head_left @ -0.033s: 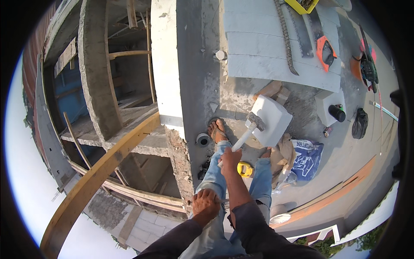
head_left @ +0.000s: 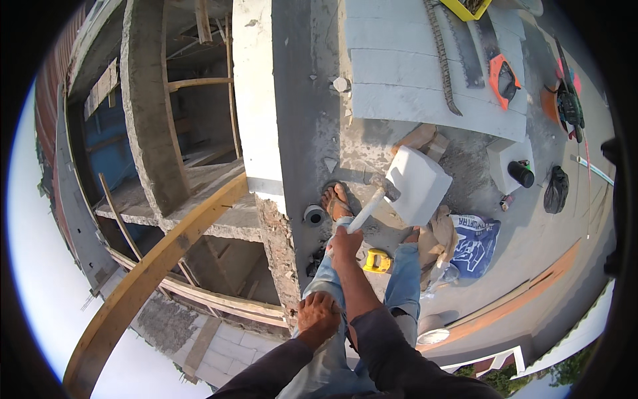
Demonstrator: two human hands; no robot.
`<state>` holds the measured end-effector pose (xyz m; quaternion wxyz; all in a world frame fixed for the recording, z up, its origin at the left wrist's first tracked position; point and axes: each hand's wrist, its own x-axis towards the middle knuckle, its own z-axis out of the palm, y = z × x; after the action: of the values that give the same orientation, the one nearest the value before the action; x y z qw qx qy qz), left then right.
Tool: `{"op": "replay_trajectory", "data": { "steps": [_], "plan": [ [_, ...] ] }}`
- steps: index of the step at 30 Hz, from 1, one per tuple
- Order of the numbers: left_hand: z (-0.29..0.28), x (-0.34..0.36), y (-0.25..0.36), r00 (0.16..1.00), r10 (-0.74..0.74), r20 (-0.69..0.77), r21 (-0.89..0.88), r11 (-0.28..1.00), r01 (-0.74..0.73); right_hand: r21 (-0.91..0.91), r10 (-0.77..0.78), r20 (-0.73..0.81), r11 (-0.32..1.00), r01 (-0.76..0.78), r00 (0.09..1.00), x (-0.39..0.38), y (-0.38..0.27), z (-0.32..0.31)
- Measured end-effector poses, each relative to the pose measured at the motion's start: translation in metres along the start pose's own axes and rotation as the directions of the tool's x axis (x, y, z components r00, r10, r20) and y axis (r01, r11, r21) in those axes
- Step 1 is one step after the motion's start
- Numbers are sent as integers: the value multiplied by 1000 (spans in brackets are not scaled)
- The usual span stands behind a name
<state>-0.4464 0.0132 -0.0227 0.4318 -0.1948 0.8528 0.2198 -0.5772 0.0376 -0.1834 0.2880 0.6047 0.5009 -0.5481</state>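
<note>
While left hand (head_left: 318, 317) atop one knee (head_left: 324, 280), grip unclear, right hand (head_left: 345, 244), grip around one hammer (head_left: 367, 211).

Right hand (head_left: 345, 245) is hiding part of the hammer handle (head_left: 367, 211). Top edge is cropping the yellow crate (head_left: 456, 10); bottom edge is cutting off the long wooden beam (head_left: 139, 277).

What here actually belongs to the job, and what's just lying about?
Part of the job, it seems:
hammer, gripped by the right fingers
white block, beside the hammer's head

Apparently just lying about:
orange-handled saw
black plastic bag
blue-and-white sack
</note>
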Motion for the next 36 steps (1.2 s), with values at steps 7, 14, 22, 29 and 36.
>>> {"op": "replay_trajectory", "data": {
  "steps": [7, 14, 22, 29, 36],
  "plan": [
    [-11, 6, -2, 999, 41, -29, 13, 999, -40, -416, 343, 553, 903, -105, 759, 22, -4, -6],
    [-21, 11, -12, 1000, 13, -4, -19, 1000, -13, -90, 50, -5, 995, -50, 999, 11, 2, 1],
    [-34, 15, -7, 998, 53, -43, 44, 998, -51, -545, 316, 522, 838, 25, 792, 32, -28, -2],
    [-31, 18, -7, 999, 21, -24, 16, 1000, -21, -34, 30, 188, 999, -24, 982, 38, -34, -14],
    [-33, 17, -3, 998, 57, -29, 62, 997, -55, -641, 393, 543, 764, 64, 742, 46, -36, 14]
  ]
}}
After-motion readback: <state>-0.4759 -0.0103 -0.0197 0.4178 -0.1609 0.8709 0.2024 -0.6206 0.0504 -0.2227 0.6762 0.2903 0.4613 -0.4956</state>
